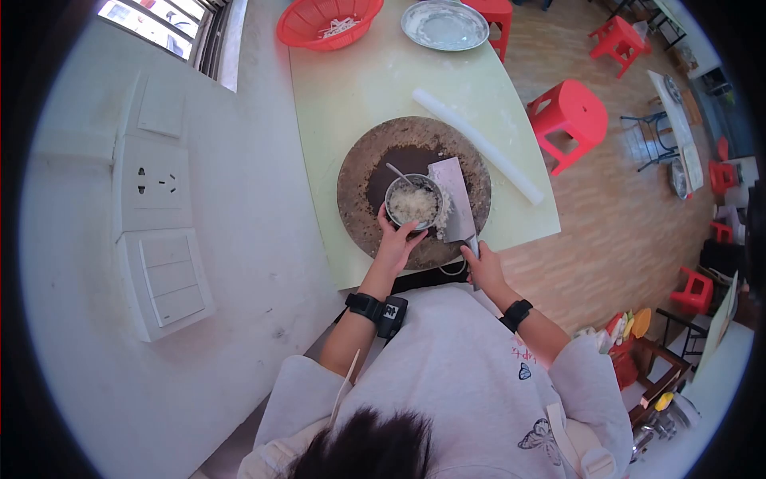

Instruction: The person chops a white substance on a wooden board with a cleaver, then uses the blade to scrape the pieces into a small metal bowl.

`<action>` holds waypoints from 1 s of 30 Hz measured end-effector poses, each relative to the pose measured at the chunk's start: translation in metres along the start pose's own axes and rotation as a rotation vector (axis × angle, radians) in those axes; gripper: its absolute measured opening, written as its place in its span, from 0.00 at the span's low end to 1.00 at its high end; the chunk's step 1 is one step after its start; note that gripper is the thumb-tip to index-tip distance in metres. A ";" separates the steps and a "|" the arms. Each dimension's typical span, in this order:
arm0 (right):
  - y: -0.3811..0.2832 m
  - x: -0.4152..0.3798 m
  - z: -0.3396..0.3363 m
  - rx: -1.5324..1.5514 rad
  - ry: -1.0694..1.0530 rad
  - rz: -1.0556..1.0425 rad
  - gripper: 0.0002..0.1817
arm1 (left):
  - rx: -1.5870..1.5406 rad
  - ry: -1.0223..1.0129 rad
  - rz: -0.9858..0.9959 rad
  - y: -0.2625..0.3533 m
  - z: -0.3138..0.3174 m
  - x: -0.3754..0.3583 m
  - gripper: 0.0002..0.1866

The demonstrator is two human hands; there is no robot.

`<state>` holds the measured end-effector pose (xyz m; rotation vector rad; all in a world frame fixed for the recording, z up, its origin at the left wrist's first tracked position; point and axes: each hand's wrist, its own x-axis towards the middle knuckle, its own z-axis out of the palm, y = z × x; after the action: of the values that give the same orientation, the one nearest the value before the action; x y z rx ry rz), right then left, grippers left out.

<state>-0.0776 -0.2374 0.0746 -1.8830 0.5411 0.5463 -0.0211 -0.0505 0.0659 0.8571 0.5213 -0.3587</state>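
A metal bowl [414, 203] of pale chopped food, with a spoon [399, 174] leaning in it, is over a round wooden chopping board [363, 172]. My left hand [398, 243] grips the bowl's near left side, fingers wrapped round its edge. In my right hand [483, 267] is the handle of a cleaver [452, 195], whose broad blade lies to the right of the bowl, close beside it. Bits of the pale food [443, 223] show between bowl and blade. Whether the bowl touches the board cannot be made out.
On the pale table [351, 88] are a white rolling pin [479, 146], a red basket [329, 22] with white pieces and a floury metal tray [444, 25]. A wall [263, 199] borders the left; a red stool [568, 120] stands right of the table.
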 end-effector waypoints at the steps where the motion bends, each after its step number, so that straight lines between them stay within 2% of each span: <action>1: 0.003 0.000 0.002 0.000 0.004 0.000 0.17 | 0.000 -0.004 -0.001 0.001 0.000 0.001 0.36; 3: 0.009 0.005 0.007 0.179 -0.052 0.029 0.16 | -0.094 0.007 -0.032 0.003 -0.003 0.004 0.35; 4: 0.011 0.008 0.008 0.175 -0.054 0.023 0.16 | -0.098 0.006 -0.025 0.006 -0.006 0.004 0.35; 9: 0.008 0.016 -0.001 0.459 -0.220 0.104 0.11 | -0.100 -0.033 0.069 0.028 -0.019 -0.005 0.34; 12: 0.000 0.015 -0.009 0.494 -0.247 0.110 0.09 | -0.143 -0.008 0.089 0.042 -0.031 -0.011 0.37; 15: -0.014 0.010 -0.020 0.521 -0.259 0.099 0.08 | -0.097 0.031 0.103 0.045 -0.041 -0.009 0.35; 19: -0.046 -0.004 -0.031 0.467 -0.285 0.013 0.08 | -0.061 0.041 0.082 0.050 -0.033 -0.017 0.37; 25: -0.076 -0.006 -0.030 0.317 -0.290 -0.219 0.09 | -0.017 -0.065 0.079 0.046 -0.012 -0.015 0.40; 27: -0.090 -0.014 -0.031 -0.066 -0.133 -0.308 0.10 | 0.003 -0.080 0.091 0.048 -0.005 -0.017 0.40; 28: -0.092 -0.016 -0.031 -0.069 -0.134 -0.312 0.10 | 0.023 -0.093 0.104 0.050 -0.004 -0.017 0.40; 30: -0.095 -0.019 -0.032 -0.370 0.030 -0.624 0.11 | 0.024 -0.085 0.107 0.051 -0.004 -0.014 0.40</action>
<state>-0.0321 -0.2319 0.1658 -2.2699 -0.1575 0.2070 -0.0086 -0.0149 0.1028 0.8852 0.3911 -0.3025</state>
